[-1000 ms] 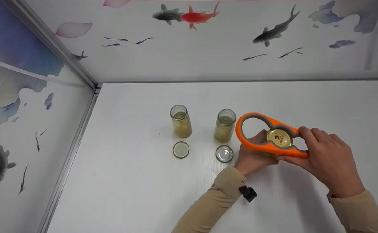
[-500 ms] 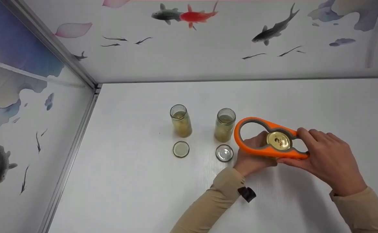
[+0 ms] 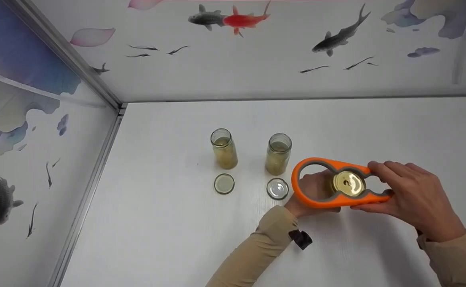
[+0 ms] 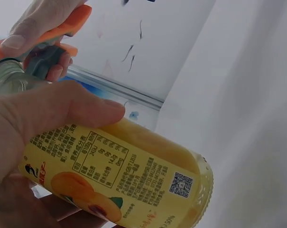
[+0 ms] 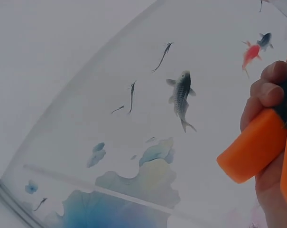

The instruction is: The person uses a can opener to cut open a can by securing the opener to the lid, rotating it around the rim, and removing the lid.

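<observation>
My left hand (image 3: pixel 315 186) grips a glass jar (image 4: pixel 134 171) with a yellow fruit-printed label. In the left wrist view the jar lies tilted across my palm, thumb over its side. Around its gold lid (image 3: pixel 348 183) sits an orange jar opener (image 3: pixel 320 202) with a grey lining; the lid is in the middle opening of the tool. My right hand (image 3: pixel 420 195) holds the opener's two handle ends, thumb on the near one and fingers on the far one. The right wrist view catches part of the orange opener (image 5: pixel 252 147) and some fingers.
Two uncovered jars of yellowish liquid, a left one (image 3: pixel 225 153) and a right one (image 3: pixel 277 159), stand upright on the white table (image 3: pixel 157 223). Before each lies a loose lid, the left (image 3: pixel 224 183) and the right (image 3: pixel 277 188). Fish-printed panels border the table behind and left.
Both hands, the jar and the opener have shifted a little toward the near side and right. The opener's slant across the head view has flattened, and the mark on the gold lid looks turned.
</observation>
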{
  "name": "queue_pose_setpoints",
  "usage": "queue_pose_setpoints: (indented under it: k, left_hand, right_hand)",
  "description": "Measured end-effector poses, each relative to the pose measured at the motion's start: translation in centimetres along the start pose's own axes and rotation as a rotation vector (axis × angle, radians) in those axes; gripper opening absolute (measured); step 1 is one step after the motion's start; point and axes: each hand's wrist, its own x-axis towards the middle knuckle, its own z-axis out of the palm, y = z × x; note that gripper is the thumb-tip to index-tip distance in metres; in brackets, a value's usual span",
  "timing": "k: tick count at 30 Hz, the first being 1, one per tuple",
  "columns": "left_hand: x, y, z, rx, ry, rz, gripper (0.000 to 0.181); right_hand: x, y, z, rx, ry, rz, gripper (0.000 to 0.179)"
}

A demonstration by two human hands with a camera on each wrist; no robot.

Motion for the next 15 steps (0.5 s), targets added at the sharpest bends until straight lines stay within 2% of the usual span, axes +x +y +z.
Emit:
queue_pose_setpoints:
  k: [3, 4, 5, 6, 8, 10, 11, 12, 13, 15]
  left_hand:
    - [-0.2, 0.2, -0.1, 0.019, -0.056, 0.06, 0.058]
    - [-0.2, 0.2, -0.1, -0.033, -0.073, 0.083, 0.057]
    - [-0.3, 0.2, 0.0, -0.153, -0.095, 0.094, 0.055]
    - [-0.4, 0.0, 0.1, -0.225, -0.091, 0.096, 0.055]
    - [-0.6, -0.4, 0.2, -0.26, -0.046, 0.113, 0.057]
    - [-0.9, -0.9, 0.4, -0.379, 0.02, 0.111, 0.059]
    - [-1.0, -1.1, 0.5, -0.355, 0.061, 0.099, 0.061]
    - [-1.1, -1.3, 0.5, -0.234, 0.107, 0.087, 0.065]
    - [-1.3, -1.5, 0.6, -0.175, 0.128, 0.087, 0.067]
    - [-1.4, -1.8, 0.6, -0.187, 0.141, 0.084, 0.069]
  right_hand:
    - [-0.2, 0.2, -0.1, 0.031, -0.011, -0.01, 0.076]
    - [-0.3, 0.2, -0.1, 0.039, -0.015, -0.012, 0.075]
    - [-0.4, 0.2, -0.2, 0.046, -0.019, -0.012, 0.075]
    - [-0.4, 0.3, -0.3, 0.056, -0.016, -0.01, 0.074]
    - [-0.6, 0.3, -0.5, 0.068, -0.017, -0.001, 0.074]
    - [-0.6, 0.3, -0.7, 0.07, -0.026, 0.014, 0.075]
    - [-0.7, 0.4, -0.8, 0.068, -0.031, 0.023, 0.076]
    - [-0.7, 0.4, -0.9, 0.065, -0.034, 0.029, 0.076]
    - [-0.7, 0.4, -1.0, 0.062, -0.04, 0.034, 0.076]
    - [-0.8, 0.4, -1.1, 0.057, -0.048, 0.04, 0.076]
